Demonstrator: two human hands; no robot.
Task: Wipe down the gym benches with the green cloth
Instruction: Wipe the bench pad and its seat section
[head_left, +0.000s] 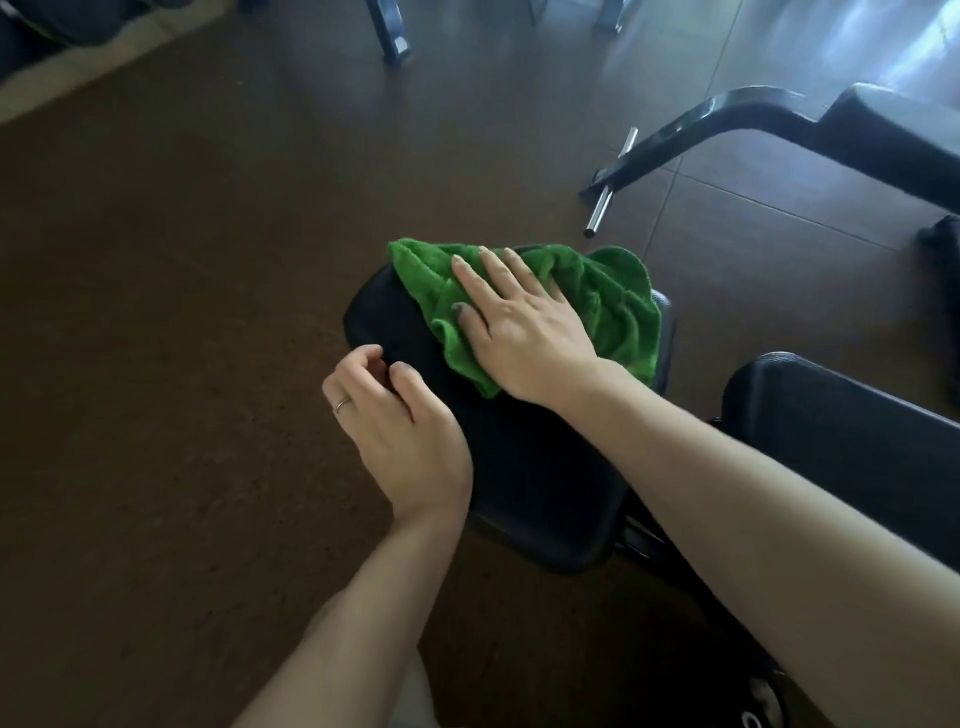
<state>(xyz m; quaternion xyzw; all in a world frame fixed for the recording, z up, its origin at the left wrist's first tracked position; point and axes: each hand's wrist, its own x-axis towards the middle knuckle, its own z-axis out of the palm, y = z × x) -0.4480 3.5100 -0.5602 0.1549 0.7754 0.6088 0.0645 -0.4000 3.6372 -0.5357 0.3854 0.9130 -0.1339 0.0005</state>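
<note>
A crumpled green cloth lies on the far end of a black padded bench seat in the middle of the view. My right hand presses flat on the cloth with its fingers straight and spread. My left hand hovers at the seat's left edge, fingers loosely curled and holding nothing, a ring on one finger. The far right corner of the seat is covered by the cloth.
A second black pad of the bench sits to the right. Another bench with a curved black frame and a chrome bar stands at the far right. Brown floor stretches to the left. A metal leg stands at the top.
</note>
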